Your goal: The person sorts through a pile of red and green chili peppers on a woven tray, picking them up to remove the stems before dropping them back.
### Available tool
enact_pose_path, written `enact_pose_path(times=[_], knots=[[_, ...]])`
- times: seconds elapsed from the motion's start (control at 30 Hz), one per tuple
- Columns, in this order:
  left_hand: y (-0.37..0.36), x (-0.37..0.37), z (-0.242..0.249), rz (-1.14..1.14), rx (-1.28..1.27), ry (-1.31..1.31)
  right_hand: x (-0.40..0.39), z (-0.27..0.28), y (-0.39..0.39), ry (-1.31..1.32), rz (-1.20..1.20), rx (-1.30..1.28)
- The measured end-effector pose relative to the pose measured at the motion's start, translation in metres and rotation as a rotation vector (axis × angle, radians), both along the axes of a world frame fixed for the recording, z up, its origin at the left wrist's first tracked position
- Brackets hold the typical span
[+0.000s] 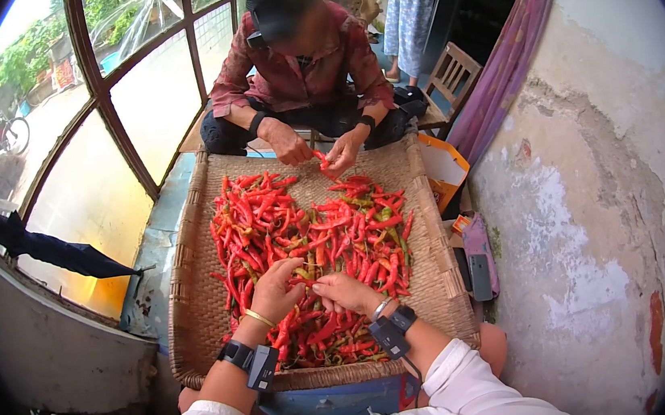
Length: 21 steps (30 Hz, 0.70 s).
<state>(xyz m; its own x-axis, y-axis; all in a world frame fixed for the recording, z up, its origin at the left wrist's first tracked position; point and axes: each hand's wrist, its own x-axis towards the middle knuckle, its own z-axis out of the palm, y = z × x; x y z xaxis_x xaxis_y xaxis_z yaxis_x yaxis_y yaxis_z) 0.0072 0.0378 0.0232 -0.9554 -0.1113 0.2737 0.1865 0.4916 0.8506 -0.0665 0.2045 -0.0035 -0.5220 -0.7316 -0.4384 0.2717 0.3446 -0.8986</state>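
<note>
My left hand point(276, 292) is over the near middle of a heap of red chili peppers point(251, 208), its fingers pinched on one end of a red chili pepper point(302, 281). Close by on its right, my right hand point(347, 293) pinches the other end of that same pepper. Most of the heap is red, with some greenish and yellowish peppers and stems mixed in. It lies in a large woven basket tray point(185, 304) with a raised rim. My palms hide part of the pile.
Across the tray sits another person point(300, 57), both hands on a chili pepper. A second person point(417, 12) stands behind. A wooden chair point(452, 77), an orange box point(443, 165) and a phone point(480, 277) are on the right. A dark folded umbrella point(70, 253) lies by the left windows.
</note>
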Motion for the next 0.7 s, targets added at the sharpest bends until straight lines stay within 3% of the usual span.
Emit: enact_pose_path(times=[0.03,0.07,0.13,0.2,0.3,0.43,0.6,0.67,0.7], knots=[[-0.004,-0.004,-0.019,-0.164,0.026,-0.041,-0.002,0.003,0.003,0.046,0.062,0.016],[-0.004,-0.003,-0.02,-0.16,0.027,-0.037,-0.005,0.007,0.006,0.093,0.126,0.034],[-0.002,0.002,-0.005,-0.147,-0.381,-0.265,-0.016,0.021,0.018,0.089,0.166,0.074],[-0.005,0.003,-0.01,-0.077,-0.49,-0.28,-0.033,0.02,0.033,0.102,0.048,0.043],[-0.012,0.003,-0.018,0.022,-0.601,-0.297,-0.04,0.025,0.038,-0.084,-0.58,-0.519],[-0.012,0.002,-0.017,0.129,-0.665,-0.311,-0.042,0.007,0.038,-0.156,-0.693,-0.312],[-0.016,0.0,-0.017,0.281,-0.585,-0.392,-0.026,-0.014,0.019,0.032,-0.296,0.03],[-0.019,0.0,-0.02,0.251,-0.564,-0.411,-0.019,-0.026,0.012,0.088,-0.23,0.076],[-0.019,0.002,-0.025,0.195,-0.573,-0.386,-0.016,-0.035,0.01,0.252,-0.143,0.121]])
